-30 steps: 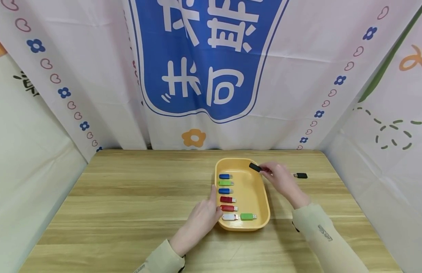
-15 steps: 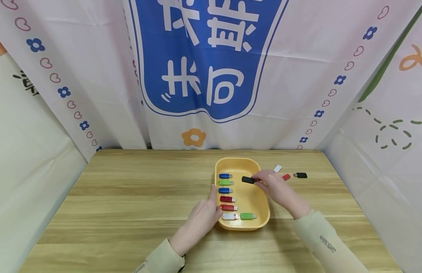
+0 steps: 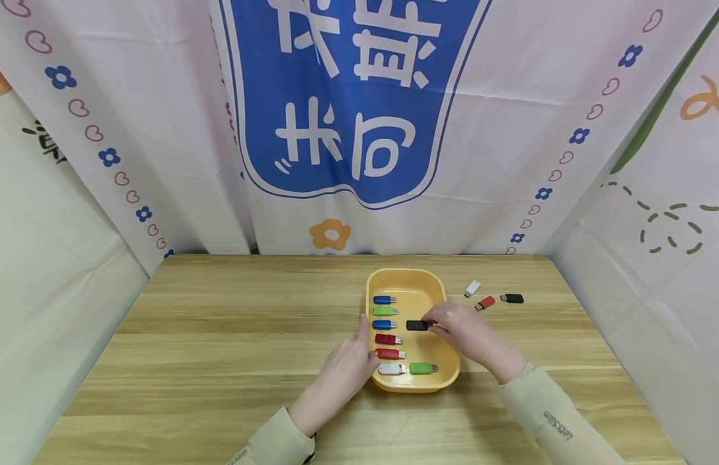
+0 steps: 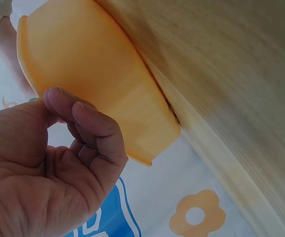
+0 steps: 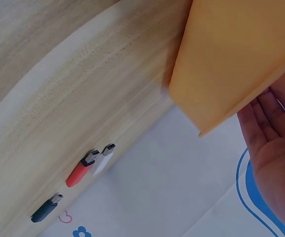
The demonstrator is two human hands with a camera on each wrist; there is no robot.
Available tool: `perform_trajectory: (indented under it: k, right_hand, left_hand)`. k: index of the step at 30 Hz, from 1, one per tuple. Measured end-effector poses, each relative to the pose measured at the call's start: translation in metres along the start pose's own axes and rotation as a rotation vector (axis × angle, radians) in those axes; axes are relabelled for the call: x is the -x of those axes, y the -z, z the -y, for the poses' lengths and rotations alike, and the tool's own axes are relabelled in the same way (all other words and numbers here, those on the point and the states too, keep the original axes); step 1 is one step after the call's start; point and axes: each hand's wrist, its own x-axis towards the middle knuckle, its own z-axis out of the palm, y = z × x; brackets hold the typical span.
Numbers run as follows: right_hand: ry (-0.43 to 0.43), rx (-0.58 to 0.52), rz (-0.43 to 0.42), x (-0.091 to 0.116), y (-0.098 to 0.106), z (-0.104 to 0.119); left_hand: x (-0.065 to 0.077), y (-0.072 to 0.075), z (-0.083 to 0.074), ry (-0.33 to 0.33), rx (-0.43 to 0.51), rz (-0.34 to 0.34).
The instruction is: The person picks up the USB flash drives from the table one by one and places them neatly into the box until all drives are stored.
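My right hand (image 3: 469, 329) pinches a black USB stick (image 3: 416, 325) over the yellow tray (image 3: 433, 349), beside the upper blue and green ones. In the right wrist view that hand (image 5: 275, 133) reaches over the tray's rim (image 5: 231, 117), which hides its fingertips and the stick. My left hand (image 3: 344, 371) grips the tray's left side, thumb over the rim and index finger along the edge. In the left wrist view its other fingers (image 4: 100, 136) curl near the tray's outer wall (image 4: 93, 59). A left column of blue, green, red and white USB sticks (image 3: 388, 340) lies in the tray.
A green USB stick (image 3: 422, 368) lies at the tray's near end, right of the white one. Beyond the tray on the wooden table (image 3: 249, 336) lie loose white (image 3: 472, 289), red (image 3: 485, 303) and black (image 3: 513, 298) USB sticks. Printed curtains (image 3: 510, 129) stand behind and beside the table.
My right hand has carried the black USB stick from the tray's far right corner toward its middle, uncovering the loose white and red sticks. The left hand has stayed put.
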Motion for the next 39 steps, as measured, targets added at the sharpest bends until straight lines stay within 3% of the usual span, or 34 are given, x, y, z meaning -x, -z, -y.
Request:
perform_trajectory:
  k: [10, 20, 33, 39]
  right_hand:
    - [0.024, -0.008, 0.080, 0.003, -0.004, 0.004]
    - [0.006, 0.000, 0.176, 0.005, -0.003, 0.010]
    - [0.054, 0.100, 0.224, 0.000, -0.007, 0.011]
    - [0.037, 0.126, 0.240, 0.001, -0.008, 0.011]
  left_hand:
    - [-0.001, 0.000, -0.001, 0.046, 0.038, 0.042]
    - [-0.001, 0.001, -0.001, 0.037, 0.027, 0.041]
    - [-0.001, 0.001, 0.000, 0.017, 0.027, 0.022]
    - [0.000, 0.001, 0.000, 0.001, 0.020, 0.018]
